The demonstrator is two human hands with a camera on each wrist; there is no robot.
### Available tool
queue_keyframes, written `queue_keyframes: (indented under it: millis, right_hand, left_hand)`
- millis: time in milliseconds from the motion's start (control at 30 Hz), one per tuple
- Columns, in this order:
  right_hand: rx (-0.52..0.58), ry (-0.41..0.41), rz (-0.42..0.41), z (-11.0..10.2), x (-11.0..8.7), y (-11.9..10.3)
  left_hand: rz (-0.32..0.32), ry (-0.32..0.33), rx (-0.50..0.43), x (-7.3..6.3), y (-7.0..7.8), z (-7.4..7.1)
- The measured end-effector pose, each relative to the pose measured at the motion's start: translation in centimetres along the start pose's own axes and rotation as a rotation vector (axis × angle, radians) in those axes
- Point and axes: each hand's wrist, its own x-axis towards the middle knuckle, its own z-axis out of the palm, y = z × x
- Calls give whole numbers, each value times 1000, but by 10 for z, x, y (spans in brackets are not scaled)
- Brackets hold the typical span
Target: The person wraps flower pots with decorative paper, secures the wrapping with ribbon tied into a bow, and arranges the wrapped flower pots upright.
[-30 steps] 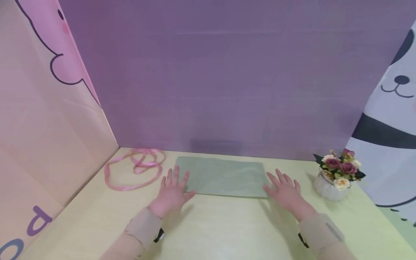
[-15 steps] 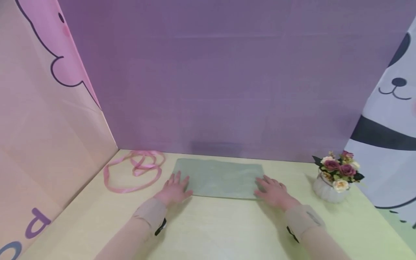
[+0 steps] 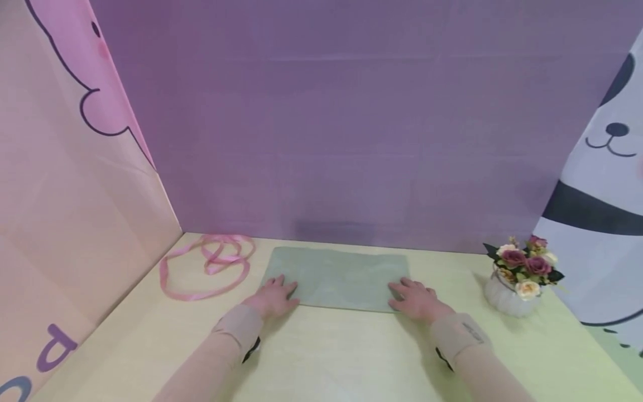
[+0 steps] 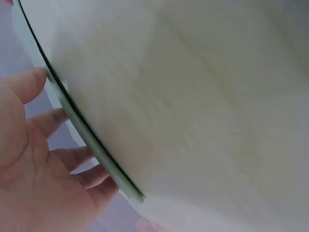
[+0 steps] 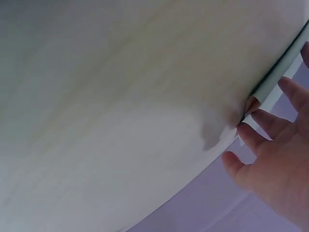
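A pale green cloth (image 3: 341, 279), folded into a flat rectangle, lies near the back of the table. My left hand (image 3: 273, 296) rests its fingers on the cloth's left front corner. At the right front corner, the fingers of my right hand (image 3: 417, 300) touch the cloth in the same way. Along the cloth's front edge (image 4: 104, 157), the left wrist view has the left fingers spread and lightly bent, thumb included. In the right wrist view the right hand (image 5: 285, 150) has its fingertips against the folded edge (image 5: 280, 72), which is turned up slightly at its end.
A pink ribbon (image 3: 201, 296) lies in loose loops at the back left of the pale table (image 3: 331, 357). To the right stands a white pot of artificial flowers (image 3: 507, 298). A purple backdrop (image 3: 341, 139) rises behind, with printed panels on both sides.
Both hands have come down onto the cloth's front corners; the right hand has moved left onto it from beside its edge. The cloth, ribbon and flower pot look about the same.
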Motion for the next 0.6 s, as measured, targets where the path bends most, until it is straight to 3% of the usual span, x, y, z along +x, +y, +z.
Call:
queue_keyframes:
  millis: [167, 600]
  right_hand:
    - [-31, -22, 7, -1, 2, -2]
    - [-51, -33, 21, -3, 1, -4]
  left_hand:
    - [23, 21, 59, 5, -3, 2]
    - [37, 46, 155, 4, 5, -1]
